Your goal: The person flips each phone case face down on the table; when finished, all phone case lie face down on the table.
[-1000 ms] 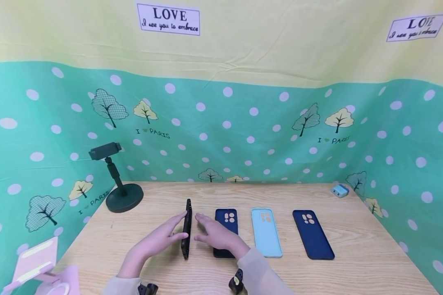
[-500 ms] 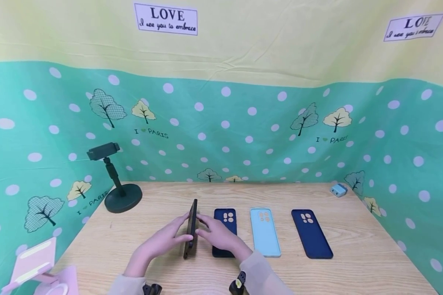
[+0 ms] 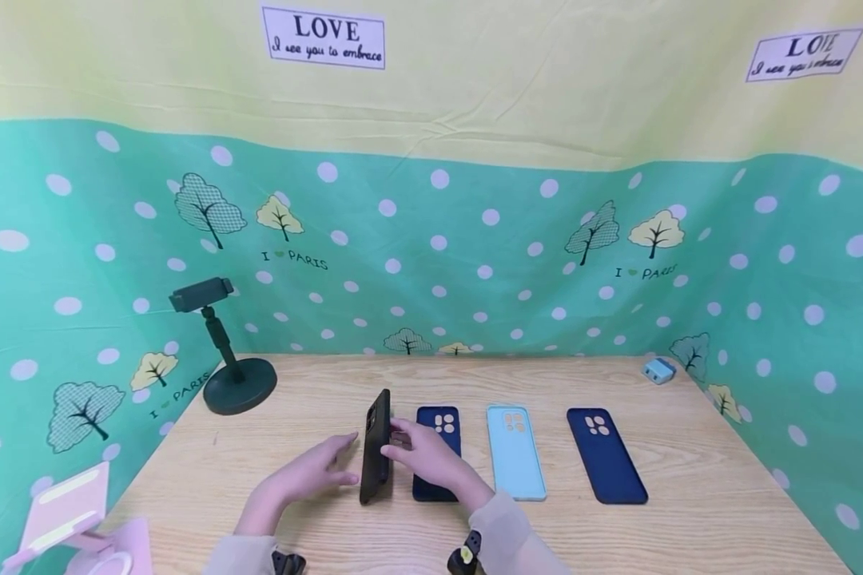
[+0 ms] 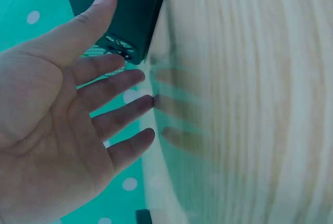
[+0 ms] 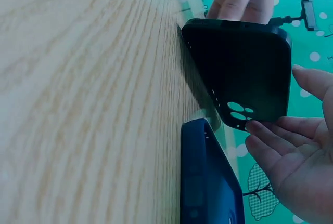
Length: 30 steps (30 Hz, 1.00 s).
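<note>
A black phone case [image 3: 376, 447] stands on its long edge on the table, leaning to the right, with its hollow inside toward my right hand [image 3: 431, 461]. In the right wrist view, my right fingertips [image 5: 255, 126] are at the corner by the camera cutouts, and the thumb is by the top edge; the fingers are only slightly bent. My left hand [image 3: 309, 471] is off to the case's left, fingers spread and holding nothing. The left wrist view shows its thumb overlapping the black case [image 4: 125, 5]. A dark blue case [image 3: 439, 423] lies partly hidden behind my right hand.
Farther right lie a light blue phone case [image 3: 516, 455] and another dark blue case [image 3: 606, 459]. A small blue charger plug [image 3: 659, 370] sits at the back right. A black stand [image 3: 240, 386] is at the back left, a pink stand [image 3: 115, 539] at the front left.
My left hand has come away from the black case, moving left. The case has shifted slightly right and tilted over toward my right hand, so more of its back shows.
</note>
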### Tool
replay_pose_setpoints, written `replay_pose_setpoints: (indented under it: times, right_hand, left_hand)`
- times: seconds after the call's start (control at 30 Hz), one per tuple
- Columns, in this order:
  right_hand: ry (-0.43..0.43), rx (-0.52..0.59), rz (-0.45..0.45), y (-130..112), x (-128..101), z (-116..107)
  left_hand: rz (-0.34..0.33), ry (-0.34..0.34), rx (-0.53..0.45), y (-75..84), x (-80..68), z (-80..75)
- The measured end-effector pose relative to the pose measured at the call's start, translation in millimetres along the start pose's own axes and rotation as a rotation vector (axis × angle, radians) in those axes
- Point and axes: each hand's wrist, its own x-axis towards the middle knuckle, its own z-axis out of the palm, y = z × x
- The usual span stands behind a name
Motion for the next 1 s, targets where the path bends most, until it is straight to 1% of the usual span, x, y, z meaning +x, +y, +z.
replay_pose_setpoints:
  times: [0.17, 0.3, 0.4, 0.5, 0.63, 0.73, 0.8, 1.0]
  right_hand:
    - [-0.009, -0.014, 0.001, 2, 0, 1]
    - [-0.016, -0.037, -0.018, 4, 0, 1]
    - [-0.017, -0.042, -0.024, 4, 1, 1]
    - [-0.016, -0.051, -0.031, 5, 1, 2]
    - [-0.020, -0.085, -0.004, 7, 1, 3]
    - [-0.028, -0.125, 0.020, 7, 1, 4]
    - [-0.036, -0.147, 0.023, 7, 2, 5]
    - [-0.051, -0.225, 0.027, 6, 6, 9]
  left_hand:
    - [0.077, -0.022, -0.002, -7.3, 2.2, 2.0]
    - [0.100, -0.024, 0.010, -9.4, 2.6, 2.9]
    - [0.102, -0.009, 0.036, -10.2, 2.2, 3.3]
    - [0.089, 0.007, 0.060, -10.9, 1.3, 4.0]
    - [0.084, 0.020, 0.086, -11.8, 0.2, 5.0]
    - [0.094, 0.025, 0.099, -12.6, -0.2, 4.8]
    - [0.091, 0.026, 0.098, -13.7, -0.3, 4.3]
    - [0.048, 0.019, 0.073, -18.3, -0.9, 1.1]
